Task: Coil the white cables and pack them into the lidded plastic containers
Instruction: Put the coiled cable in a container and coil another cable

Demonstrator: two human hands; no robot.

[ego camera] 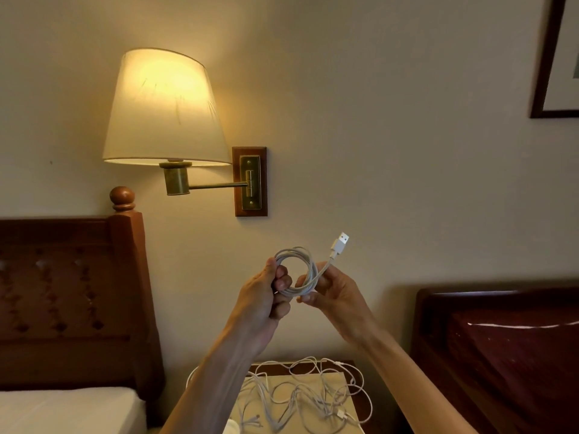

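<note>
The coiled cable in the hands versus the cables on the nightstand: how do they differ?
The coiled cable is wound into a neat round loop; the loose cables sprawl in a tangle. The coiled cable is held up in the air, gripped by the left hand and right hand; the loose cables lie untouched on the nightstand. The coiled cable's USB plug sticks upward. All are white.

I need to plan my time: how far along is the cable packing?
Early on. One white cable coil is nearly wound, gripped by the left hand and right hand, its USB plug free. A tangled pile of loose white cables waits on the nightstand. No container is in view, so nothing looks packed.
</note>
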